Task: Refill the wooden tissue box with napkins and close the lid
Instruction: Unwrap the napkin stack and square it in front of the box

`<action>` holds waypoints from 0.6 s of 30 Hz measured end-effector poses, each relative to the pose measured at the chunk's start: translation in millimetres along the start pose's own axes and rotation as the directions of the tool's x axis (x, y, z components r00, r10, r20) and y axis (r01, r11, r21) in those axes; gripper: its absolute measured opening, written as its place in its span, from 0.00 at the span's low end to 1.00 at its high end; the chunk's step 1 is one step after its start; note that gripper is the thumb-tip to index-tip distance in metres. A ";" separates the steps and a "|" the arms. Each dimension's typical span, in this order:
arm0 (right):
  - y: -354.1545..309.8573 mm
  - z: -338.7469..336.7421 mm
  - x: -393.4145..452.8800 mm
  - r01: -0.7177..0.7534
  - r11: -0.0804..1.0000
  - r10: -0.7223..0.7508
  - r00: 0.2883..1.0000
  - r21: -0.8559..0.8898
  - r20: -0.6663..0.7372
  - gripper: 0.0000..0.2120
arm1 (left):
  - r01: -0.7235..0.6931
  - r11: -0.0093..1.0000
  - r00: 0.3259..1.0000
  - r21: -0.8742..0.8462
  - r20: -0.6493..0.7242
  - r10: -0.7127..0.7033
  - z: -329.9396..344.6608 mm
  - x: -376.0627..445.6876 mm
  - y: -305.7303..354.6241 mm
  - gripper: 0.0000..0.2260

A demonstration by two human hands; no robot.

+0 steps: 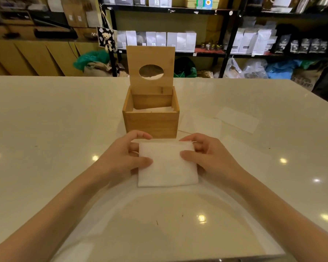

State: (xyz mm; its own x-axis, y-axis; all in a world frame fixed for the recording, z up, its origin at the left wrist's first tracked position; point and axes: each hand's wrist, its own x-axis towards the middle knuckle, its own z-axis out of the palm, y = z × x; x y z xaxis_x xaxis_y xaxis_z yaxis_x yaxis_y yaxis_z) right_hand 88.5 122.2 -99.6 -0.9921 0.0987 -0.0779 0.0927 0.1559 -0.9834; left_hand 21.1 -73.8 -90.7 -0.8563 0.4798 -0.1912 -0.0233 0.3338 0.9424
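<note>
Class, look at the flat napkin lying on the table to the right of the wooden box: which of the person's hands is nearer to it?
Right. The right hand sits just in front of that flat napkin; the left hand is farther, across the folded napkin both hold.

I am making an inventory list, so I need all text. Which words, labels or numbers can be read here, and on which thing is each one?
None can be read with certainty.
White bags on the shelf: dark print, too small and blurred.
Black bags: pale marks, blurred.
Sack on the floor, right: dark letters, partly cut off, unreadable.
Wooden box, lid and napkin: no text.
</note>
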 end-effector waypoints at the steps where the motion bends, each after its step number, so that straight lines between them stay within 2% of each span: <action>1: 2.2 0.2 -0.2 0.021 0.997 -0.022 1.000 -0.080 -0.017 0.09 | -0.042 0.996 0.999 0.081 -0.015 0.043 1.1 -0.5 -2.0 0.19; 3: 4.8 0.8 -1.2 0.078 0.958 -0.093 0.995 -0.275 -0.044 0.09 | -0.105 0.947 0.991 0.303 -0.045 0.124 3.3 -2.1 -5.6 0.18; 5: 6.9 1.2 -2.1 0.130 0.900 -0.158 0.987 -0.417 -0.034 0.09 | -0.143 0.880 0.980 0.453 -0.062 0.191 5.9 -4.4 -7.4 0.15; 9: 10.3 1.1 -1.9 0.199 0.713 -0.257 0.966 -0.673 0.014 0.14 | -0.210 0.768 0.954 0.605 -0.047 0.297 9.3 -6.2 -10.4 0.14; 13: 10.8 -5.2 -1.9 0.240 0.540 -0.364 0.931 -0.806 0.034 0.20 | -0.218 0.673 0.926 0.707 -0.068 0.371 12.4 -5.0 -10.9 0.19; 15: 8.3 -14.2 -2.7 0.237 0.528 -0.380 0.925 -0.815 0.023 0.19 | -0.290 0.642 0.899 0.710 -0.029 0.438 16.3 -2.5 -6.4 0.17; 18: 5.5 -37.3 -10.1 0.234 0.592 -0.383 0.924 -0.771 -0.014 0.17 | -0.430 0.581 0.849 0.691 0.091 0.521 28.1 6.6 5.9 0.13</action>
State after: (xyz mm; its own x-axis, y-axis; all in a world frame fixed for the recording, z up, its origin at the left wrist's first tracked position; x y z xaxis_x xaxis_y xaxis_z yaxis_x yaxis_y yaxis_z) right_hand 102.2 158.7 -98.1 -0.9506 0.0450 0.3072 -0.1117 0.8735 -0.4737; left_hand 29.8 -45.9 -94.1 -0.6921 0.6550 0.3032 0.7113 0.5478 0.4403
